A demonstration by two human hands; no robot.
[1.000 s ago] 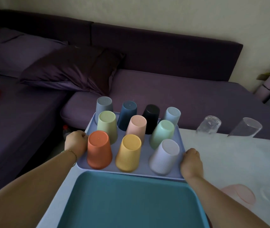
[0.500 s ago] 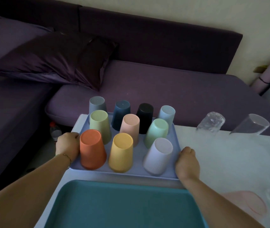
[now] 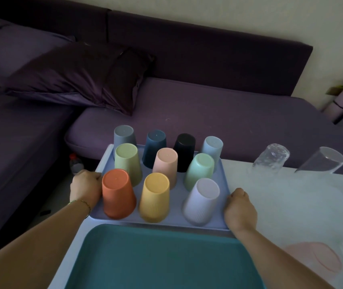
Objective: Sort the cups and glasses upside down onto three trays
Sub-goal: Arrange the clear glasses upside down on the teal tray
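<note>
Your left hand [image 3: 86, 186] and right hand [image 3: 239, 207] each have a tight grip on a side of the pale-blue plastic tray [image 3: 179, 223]. It holds ten upside-down coloured plastic cups [image 3: 165, 165] at the far left of the white worktop [image 3: 291, 205].

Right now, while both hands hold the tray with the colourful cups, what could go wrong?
1. The left hand and right hand grip the lilac tray; its upside-down cups stand loose and close, so a tilt could topple several.
2. The tray sits at the far corner of the table; pushed outward, it might slide off.
3. Two clear glasses stand near the far edge, easy to knock.
</note>
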